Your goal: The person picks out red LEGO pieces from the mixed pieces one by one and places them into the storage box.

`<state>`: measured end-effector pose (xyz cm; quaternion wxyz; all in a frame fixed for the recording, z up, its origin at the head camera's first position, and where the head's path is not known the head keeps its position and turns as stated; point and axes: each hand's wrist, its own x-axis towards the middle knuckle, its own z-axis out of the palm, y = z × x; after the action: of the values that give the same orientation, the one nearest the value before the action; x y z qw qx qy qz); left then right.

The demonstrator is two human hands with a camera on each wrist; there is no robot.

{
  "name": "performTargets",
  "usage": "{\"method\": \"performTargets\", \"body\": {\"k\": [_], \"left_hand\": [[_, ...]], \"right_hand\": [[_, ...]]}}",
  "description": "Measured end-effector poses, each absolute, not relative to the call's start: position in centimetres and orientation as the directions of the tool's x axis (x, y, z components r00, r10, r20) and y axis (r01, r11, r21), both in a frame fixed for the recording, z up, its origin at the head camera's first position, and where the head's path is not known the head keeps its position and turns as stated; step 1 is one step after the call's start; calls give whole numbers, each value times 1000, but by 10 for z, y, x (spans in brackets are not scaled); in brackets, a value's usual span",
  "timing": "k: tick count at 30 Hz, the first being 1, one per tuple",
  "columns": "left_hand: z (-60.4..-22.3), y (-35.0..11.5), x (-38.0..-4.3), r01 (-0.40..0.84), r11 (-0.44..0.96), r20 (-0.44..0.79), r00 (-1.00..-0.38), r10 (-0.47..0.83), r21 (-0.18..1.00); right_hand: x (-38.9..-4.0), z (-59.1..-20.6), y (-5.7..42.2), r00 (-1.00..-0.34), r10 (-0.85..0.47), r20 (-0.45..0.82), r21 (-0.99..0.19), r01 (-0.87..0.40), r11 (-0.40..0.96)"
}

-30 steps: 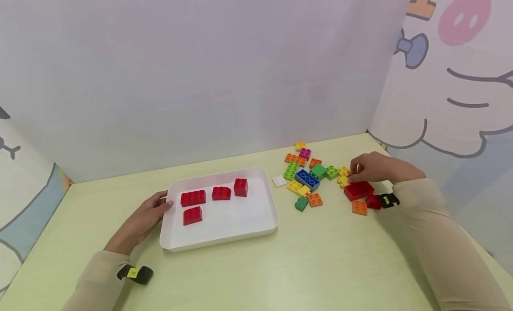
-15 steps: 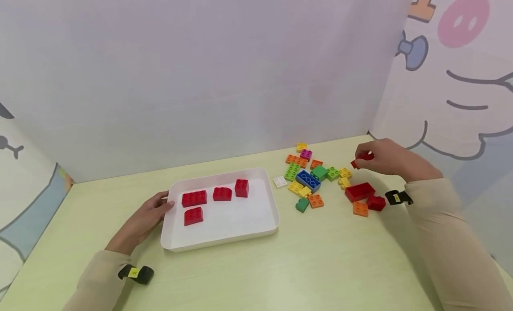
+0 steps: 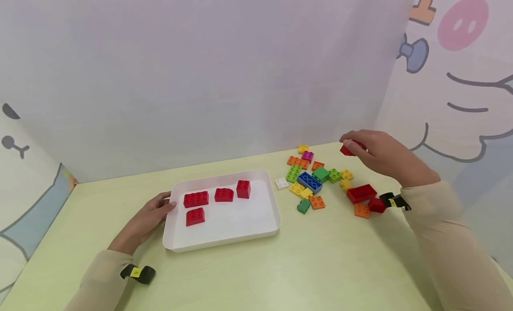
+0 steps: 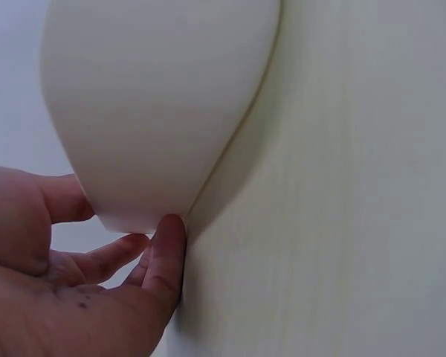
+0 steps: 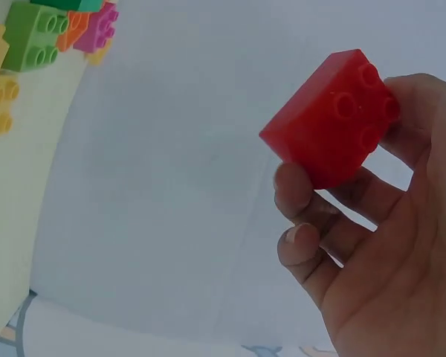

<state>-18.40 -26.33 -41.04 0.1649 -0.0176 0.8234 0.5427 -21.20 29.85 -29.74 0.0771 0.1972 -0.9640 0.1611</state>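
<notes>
My right hand [image 3: 378, 155] holds a red toy brick [image 5: 331, 123] in the air, above and behind the loose bricks. The right wrist view shows that brick has several studs at one end and a smooth sloping part. My left hand [image 3: 150, 217] grips the left end of a white tray [image 3: 240, 239], thumb over the rim and fingers outside against the wall; the left wrist view shows fingertips low on the tray wall [image 4: 156, 111]. Inside the tray lie several red bricks, among them a long one [image 3: 196, 199] and a small tall one [image 3: 243, 189].
Right of the tray lie loose bricks: blue [image 3: 309, 182], white [image 3: 282, 183], green, yellow, orange and magenta. Farther right are a large red brick [image 3: 361, 193], a smaller red one [image 3: 376, 205] and an orange one [image 3: 362, 211]. A pale wall [image 3: 200, 79] stands behind the table.
My right hand has lifted a red brick from the pile, raised it and begun moving left with it. The left hand stays on the tray.
</notes>
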Motion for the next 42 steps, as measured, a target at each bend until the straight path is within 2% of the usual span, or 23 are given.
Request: {"method": "performTargets", "body": {"k": [6,14,22,29,36,42], "left_hand": [[-411,-266,-185,-184,412,-268,-951,155,892],[-415,-265,-189,-172,393,-254,-953,168,904],[-415,-262,-191,-175,384,-255,-952,169,907],[-415,-262,-192,-178,384,-256,-953,164,906],[-415,-261,-193,-178,389,-253,-956,151,904],[-416,-259,-193,-185,382,-258,-954,150,905]], "right_hand": [[-214,-305,277,-914,-351,206,-265,-397,879],[-218,-317,247,-910,-368,190,-149,-397,906],[-225,-310,216,-877,-455,157,-260,-481,838],[-226,-300,190,-882,-464,86,-347,-463,816],[-227,-301,185,-871,-475,123,-319,-488,812],[-227,-299,174,-812,-554,184,-324,-583,745]]}}
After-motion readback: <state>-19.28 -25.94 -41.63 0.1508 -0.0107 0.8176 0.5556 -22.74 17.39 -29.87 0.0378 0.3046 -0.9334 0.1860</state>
